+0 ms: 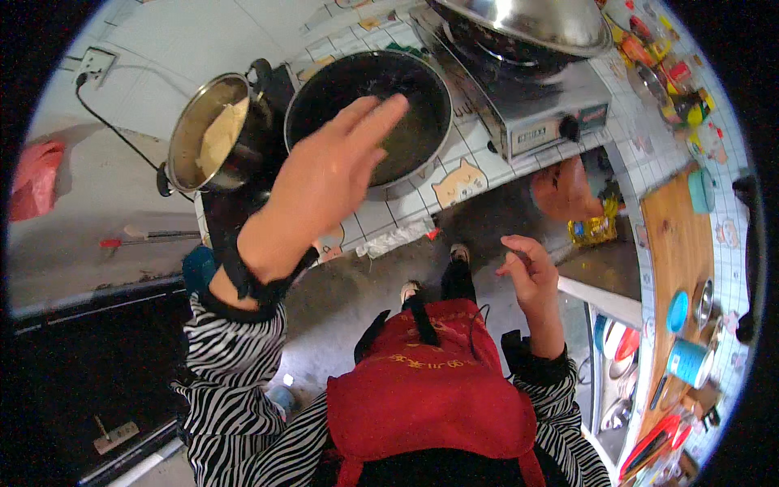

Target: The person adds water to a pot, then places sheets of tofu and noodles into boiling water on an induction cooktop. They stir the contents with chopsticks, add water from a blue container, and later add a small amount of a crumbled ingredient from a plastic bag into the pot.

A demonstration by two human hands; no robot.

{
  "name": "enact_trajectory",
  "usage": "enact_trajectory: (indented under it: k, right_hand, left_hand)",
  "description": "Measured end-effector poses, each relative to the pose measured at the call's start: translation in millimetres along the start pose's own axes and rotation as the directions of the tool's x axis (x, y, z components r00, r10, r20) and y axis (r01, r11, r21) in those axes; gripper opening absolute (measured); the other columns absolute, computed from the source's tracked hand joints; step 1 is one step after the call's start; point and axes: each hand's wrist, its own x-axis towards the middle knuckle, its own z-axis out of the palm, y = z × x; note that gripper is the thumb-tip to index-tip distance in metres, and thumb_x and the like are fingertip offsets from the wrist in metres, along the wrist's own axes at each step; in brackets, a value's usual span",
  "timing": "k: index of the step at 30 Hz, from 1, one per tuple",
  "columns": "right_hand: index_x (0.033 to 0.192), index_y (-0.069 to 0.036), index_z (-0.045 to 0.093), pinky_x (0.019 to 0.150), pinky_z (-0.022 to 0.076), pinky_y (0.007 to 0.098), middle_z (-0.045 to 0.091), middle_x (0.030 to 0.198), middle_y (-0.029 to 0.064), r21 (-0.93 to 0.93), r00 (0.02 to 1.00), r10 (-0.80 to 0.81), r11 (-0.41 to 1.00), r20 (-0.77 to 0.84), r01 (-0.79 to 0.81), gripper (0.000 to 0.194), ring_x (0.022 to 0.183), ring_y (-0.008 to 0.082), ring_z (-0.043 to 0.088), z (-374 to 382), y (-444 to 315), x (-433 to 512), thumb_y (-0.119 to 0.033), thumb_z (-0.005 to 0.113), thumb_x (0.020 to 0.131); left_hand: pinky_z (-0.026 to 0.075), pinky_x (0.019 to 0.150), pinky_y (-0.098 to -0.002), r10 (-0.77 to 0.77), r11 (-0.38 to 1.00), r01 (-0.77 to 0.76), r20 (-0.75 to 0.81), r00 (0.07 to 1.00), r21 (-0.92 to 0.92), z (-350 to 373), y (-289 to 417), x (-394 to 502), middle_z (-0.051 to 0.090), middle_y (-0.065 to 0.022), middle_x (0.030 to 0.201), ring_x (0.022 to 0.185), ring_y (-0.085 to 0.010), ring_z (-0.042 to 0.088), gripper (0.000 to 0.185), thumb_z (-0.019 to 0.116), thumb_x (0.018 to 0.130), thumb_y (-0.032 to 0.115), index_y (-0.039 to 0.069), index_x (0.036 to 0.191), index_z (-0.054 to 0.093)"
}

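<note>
My left hand [316, 176] is stretched over a wide dark pan [420, 134] on the counter, fingers extended and slightly blurred; nothing shows in it. What lies in the pan is too dark to make out. To the left of the pan stands a steel pot [176, 140] with a pale yellowish piece [224, 137] inside. My right hand [532, 268] hangs in front of the counter, right of the red apron [426, 395], with its fingers curled. A small dark thing seems to be between its thumb and fingers, but what it is cannot be told.
A steel gas stove [548, 122] carries a wok with a domed metal lid [535, 21]. Packets and bottles crowd the far right corner. On the right are a wooden board [675, 255], a blue tub [689, 363] and bowls. A power cord [115, 122] runs from the wall socket towards the pot.
</note>
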Motion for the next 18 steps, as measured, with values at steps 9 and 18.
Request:
enact_trajectory:
  k: [9, 18]
  right_hand:
    - [0.104, 0.000, 0.056, 0.064, 0.0470, 0.0233, 0.060, 0.099, 0.0073, -0.018, 0.953, 0.232, 0.971, -0.193, -0.240, 0.019, 0.069, 0.0114, 0.059, -4.6, 33.6, -76.3, -0.001, 0.050, 0.085]
    - [0.102, -0.001, 0.056, 0.061, 0.0484, 0.0265, 0.060, 0.083, 0.0083, 0.127, 0.864, 0.466, 0.884, -0.190, -0.449, 0.017, 0.068, 0.0143, 0.061, -17.5, 193.5, -94.2, -0.008, 0.053, 0.087]
  left_hand:
    - [0.047, 0.059, -0.0331, 0.004, 0.869, 0.145, 0.300, 0.954, -0.473, 133.2, 40.0, -140.8, 0.059, -0.0089, 0.080, 0.070, -0.0272, 0.058, 0.011, 0.064, 0.075, 0.014, 0.007, 0.083, 0.063]
    - [0.047, 0.062, -0.0386, -0.335, 0.733, 0.628, 0.664, 0.668, -0.262, 393.4, -12.0, -272.9, 0.061, -0.0131, 0.079, 0.074, -0.0310, 0.060, 0.013, 0.062, 0.076, 0.018, 0.006, 0.080, 0.062]
